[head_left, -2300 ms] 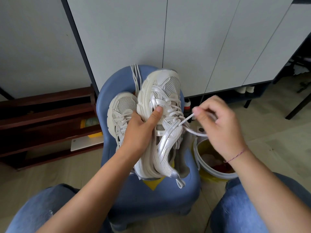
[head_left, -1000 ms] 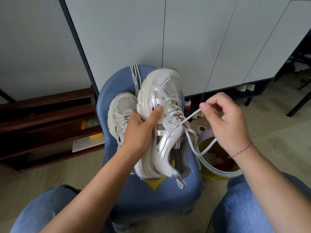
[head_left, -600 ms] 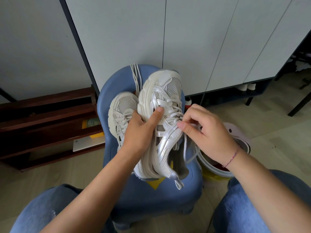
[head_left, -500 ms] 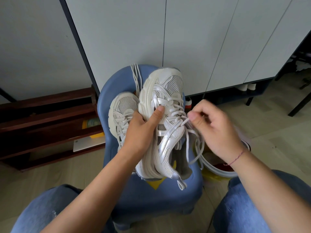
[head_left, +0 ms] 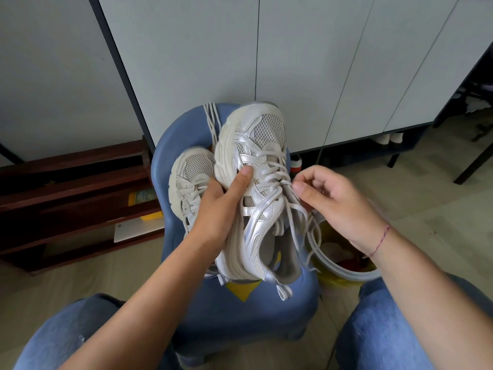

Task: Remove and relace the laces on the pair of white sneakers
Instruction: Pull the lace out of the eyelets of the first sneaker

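Holding one white sneaker (head_left: 256,188) up over the blue chair (head_left: 240,316), the left hand (head_left: 221,209) curls its fingers round the sole side and presses its thumb on top. The right hand (head_left: 338,206) has bent fingers and pinches the loose lace (head_left: 294,231) beside the shoe's lace holes. The other sneaker (head_left: 192,180) lies on the chair, behind the left hand.

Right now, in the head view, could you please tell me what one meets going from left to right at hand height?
Wooden rack → second sneaker, on the blue chair → left hand → held sneaker → right hand, pinching the lace.
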{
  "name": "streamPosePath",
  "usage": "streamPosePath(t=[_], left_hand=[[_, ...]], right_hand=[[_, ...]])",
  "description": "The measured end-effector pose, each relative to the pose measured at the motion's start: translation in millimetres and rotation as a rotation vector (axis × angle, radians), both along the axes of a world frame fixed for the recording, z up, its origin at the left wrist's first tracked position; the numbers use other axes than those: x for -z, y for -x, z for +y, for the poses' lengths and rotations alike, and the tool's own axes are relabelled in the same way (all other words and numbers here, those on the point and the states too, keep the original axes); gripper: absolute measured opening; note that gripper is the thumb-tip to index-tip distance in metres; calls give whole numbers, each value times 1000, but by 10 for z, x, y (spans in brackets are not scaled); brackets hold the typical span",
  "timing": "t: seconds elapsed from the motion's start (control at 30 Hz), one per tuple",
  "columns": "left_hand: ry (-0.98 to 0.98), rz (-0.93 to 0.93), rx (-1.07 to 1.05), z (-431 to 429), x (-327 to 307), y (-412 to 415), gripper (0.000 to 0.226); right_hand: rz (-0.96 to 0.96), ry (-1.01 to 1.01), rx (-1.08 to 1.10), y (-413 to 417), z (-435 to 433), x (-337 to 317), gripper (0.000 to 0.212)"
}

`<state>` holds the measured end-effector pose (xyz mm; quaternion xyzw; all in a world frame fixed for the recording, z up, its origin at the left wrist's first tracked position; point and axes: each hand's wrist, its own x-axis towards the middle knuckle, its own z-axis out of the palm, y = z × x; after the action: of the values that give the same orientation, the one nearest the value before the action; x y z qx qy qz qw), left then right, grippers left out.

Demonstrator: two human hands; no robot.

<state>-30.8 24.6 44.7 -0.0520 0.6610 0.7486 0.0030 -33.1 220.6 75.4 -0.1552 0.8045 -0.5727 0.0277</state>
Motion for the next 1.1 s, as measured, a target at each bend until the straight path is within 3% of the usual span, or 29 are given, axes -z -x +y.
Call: streamPosePath(t=[0.1,0.2,0.33,0.4,0.5,0.6,0.7,0.83,0.9,0.97,1.1], left_hand=[[-4,12,17,1,-2,-14,71],[-1,9,26,4,-4,-18,72],[25,27,121,-22,-11,-19,81],[7,23,153,-18,-34,-24,73],[-31,20,102,-31,-60,-12,60],[-17,40,86,-50,-81,-13,61],[-12,38,77,-31,-77,-30,62],[-38,4,74,16,-75,-51,65],[-51,-6,67,29,-87,-55,63],[-77,-25,49,26,-94,-50,62],[-110,-22,32,-1,-97,-53,62]], right_hand=[[-44,115,-19,-15,-44,-8,16],[16,42,-21,-23,-78,27,3],[137,-105,-22,-81,-122,26,8],[197,-157,-10,-122,-148,15,10],[276,-124,61,-130,-150,-33,13],[230,-50,62,-101,-122,-85,17],[71,128,-6,-101,-130,-133,19],[-279,626,-74,-90,-85,-196,6],[-369,732,-87,-72,-60,-164,4],[-317,622,-88,-52,-41,-96,14],[-50,146,-55,-56,-58,-29,33]])
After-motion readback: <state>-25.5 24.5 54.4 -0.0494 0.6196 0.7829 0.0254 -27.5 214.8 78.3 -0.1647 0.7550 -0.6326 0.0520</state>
